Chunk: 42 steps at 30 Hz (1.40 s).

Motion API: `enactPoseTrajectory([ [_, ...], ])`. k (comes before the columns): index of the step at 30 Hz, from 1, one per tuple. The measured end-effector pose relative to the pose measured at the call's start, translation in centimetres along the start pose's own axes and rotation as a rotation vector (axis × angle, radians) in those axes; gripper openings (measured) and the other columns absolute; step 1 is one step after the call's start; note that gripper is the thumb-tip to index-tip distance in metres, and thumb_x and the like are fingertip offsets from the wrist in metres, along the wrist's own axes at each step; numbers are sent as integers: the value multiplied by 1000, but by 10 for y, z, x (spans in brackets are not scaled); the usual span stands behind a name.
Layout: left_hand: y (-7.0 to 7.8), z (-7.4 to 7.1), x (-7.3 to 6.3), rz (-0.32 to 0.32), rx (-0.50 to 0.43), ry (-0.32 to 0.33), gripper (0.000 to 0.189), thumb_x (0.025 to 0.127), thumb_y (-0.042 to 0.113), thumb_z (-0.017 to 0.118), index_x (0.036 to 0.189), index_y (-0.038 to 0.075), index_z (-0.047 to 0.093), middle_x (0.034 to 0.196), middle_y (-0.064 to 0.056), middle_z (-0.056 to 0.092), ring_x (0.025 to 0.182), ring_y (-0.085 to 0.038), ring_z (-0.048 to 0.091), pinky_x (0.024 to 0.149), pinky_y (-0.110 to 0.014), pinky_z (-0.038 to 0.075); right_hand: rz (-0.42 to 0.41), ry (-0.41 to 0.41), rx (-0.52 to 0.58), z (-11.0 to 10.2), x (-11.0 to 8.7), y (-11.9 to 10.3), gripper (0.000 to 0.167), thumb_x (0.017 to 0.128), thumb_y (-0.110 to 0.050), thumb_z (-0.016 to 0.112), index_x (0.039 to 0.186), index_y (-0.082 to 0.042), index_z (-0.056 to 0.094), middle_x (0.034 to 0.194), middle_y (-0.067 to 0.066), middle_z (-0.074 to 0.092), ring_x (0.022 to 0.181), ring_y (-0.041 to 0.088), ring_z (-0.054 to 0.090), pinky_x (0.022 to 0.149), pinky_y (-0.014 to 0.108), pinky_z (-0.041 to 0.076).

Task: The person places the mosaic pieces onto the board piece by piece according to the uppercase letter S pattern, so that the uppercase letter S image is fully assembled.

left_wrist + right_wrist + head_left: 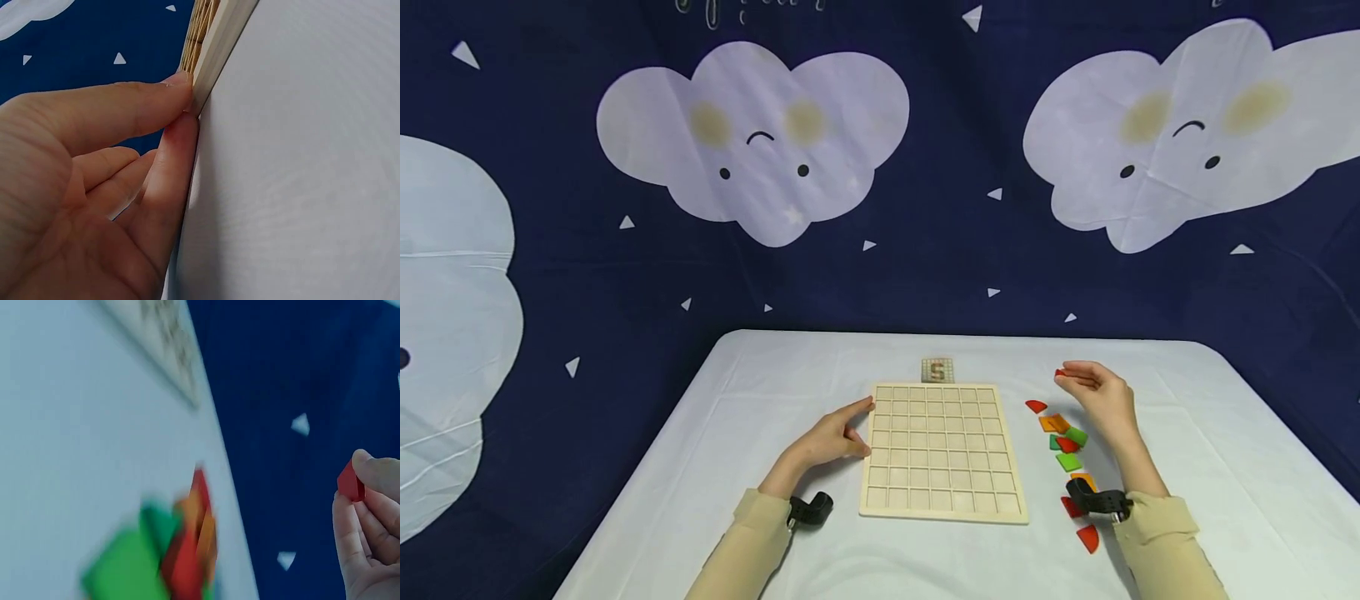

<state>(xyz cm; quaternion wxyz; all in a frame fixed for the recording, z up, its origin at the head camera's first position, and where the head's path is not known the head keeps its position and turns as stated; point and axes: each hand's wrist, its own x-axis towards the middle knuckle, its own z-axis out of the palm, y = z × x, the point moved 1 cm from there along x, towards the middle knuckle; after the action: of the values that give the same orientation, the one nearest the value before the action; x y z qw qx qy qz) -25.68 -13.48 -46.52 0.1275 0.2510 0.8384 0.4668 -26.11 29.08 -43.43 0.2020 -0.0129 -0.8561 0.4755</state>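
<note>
A pale wooden board (943,454) with a grid of square recesses lies on the white table. My left hand (829,439) rests against its left edge, thumb and index finger spread along the side. In the left wrist view, the thumb and a fingertip of that hand (94,181) touch the board's rim (222,44). Above the table, right of the board, my right hand (1105,400) pinches a small red piece (350,481) between thumb and fingers. Below it lie loose pieces: a red quarter-circle (1036,406), orange pieces (1054,423) and a light green piece (1069,462).
A small square card (937,371) with a brown figure on a grid touches or nearly touches the board's far edge. More red pieces (1087,538) lie near the right forearm. Behind the table hangs a dark blue cloth (955,275) with clouds and triangles.
</note>
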Motion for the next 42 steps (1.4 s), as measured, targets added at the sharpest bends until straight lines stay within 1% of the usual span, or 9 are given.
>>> enactPoseTrajectory([
  [4, 0, 1, 0, -5, -7, -4, 82, 78, -4, 72, 147, -3, 26, 145, -15, 38, 71, -12, 60, 59, -21, 46, -46, -64, 48, 18, 0, -23, 41, 85, -30, 71, 114, -2, 64, 102, 13, 69, 79, -7, 61, 71, 9, 47],
  [7, 1, 2, 1, -3, -2, 1, 82, 77, -4, 71, 146, -3, 28, 144, -16, 40, 73, -12, 58, 60, -21, 47, -73, -102, 108, 35, 0, -36, 39, 85, -28, 71, 114, -3, 65, 102, 14, 69, 81, -3, 62, 71, 12, 50],
  [10, 1, 2, 1, -5, 12, 18, 82, 76, -4, 72, 145, -4, 29, 142, -16, 42, 80, -15, 56, 64, -23, 49, -100, -140, 157, 52, 0, -49, 37, 85, -23, 72, 114, -1, 64, 101, 15, 68, 81, 2, 64, 70, 14, 51],
  [14, 1, 3, 2, -2, 58, 38, 82, 75, -3, 74, 144, -5, 30, 141, -17, 42, 101, -23, 54, 86, -33, 48, -116, -189, 190, 70, -2, -60, 34, 85, -20, 72, 112, -1, 64, 100, 15, 69, 82, 7, 65, 71, 17, 52],
  [17, 1, 4, 2, 10, 95, 45, 82, 75, 0, 75, 144, -6, 31, 142, -19, 42, 120, -31, 47, 102, -40, 38, -111, -216, 192, 80, -5, -64, 31, 84, -20, 73, 110, -4, 65, 100, 12, 69, 82, 10, 65, 70, 18, 52],
  [21, 0, 4, 2, 17, 111, 46, 82, 75, 1, 76, 143, -7, 31, 142, -21, 39, 129, -34, 39, 107, -42, 31, -111, -251, 189, 92, -8, -64, 31, 83, -20, 74, 110, -5, 66, 99, 12, 68, 83, 16, 65, 71, 21, 52],
  [28, -1, 3, 3, 13, 108, 42, 82, 76, 1, 75, 144, -6, 30, 144, -20, 38, 130, -33, 38, 108, -41, 30, -100, -307, 133, 114, -15, -52, 36, 83, -22, 74, 111, -3, 66, 96, 7, 68, 84, 19, 63, 72, 25, 52],
  [35, -2, 3, 3, 22, 86, 36, 82, 76, 0, 75, 144, -6, 30, 144, -20, 37, 131, -33, 37, 109, -42, 28, -183, -348, 42, 134, -22, -36, 30, 81, -15, 75, 107, -4, 67, 91, 4, 67, 80, 18, 62, 69, 28, 52],
  [42, -2, 2, 3, 14, 77, 37, 82, 76, 0, 75, 144, -6, 30, 144, -20, 38, 131, -32, 38, 109, -41, 28, -266, -333, -47, 143, -24, -25, 26, 79, -10, 76, 103, -7, 67, 92, 2, 67, 80, 17, 61, 68, 28, 52],
])
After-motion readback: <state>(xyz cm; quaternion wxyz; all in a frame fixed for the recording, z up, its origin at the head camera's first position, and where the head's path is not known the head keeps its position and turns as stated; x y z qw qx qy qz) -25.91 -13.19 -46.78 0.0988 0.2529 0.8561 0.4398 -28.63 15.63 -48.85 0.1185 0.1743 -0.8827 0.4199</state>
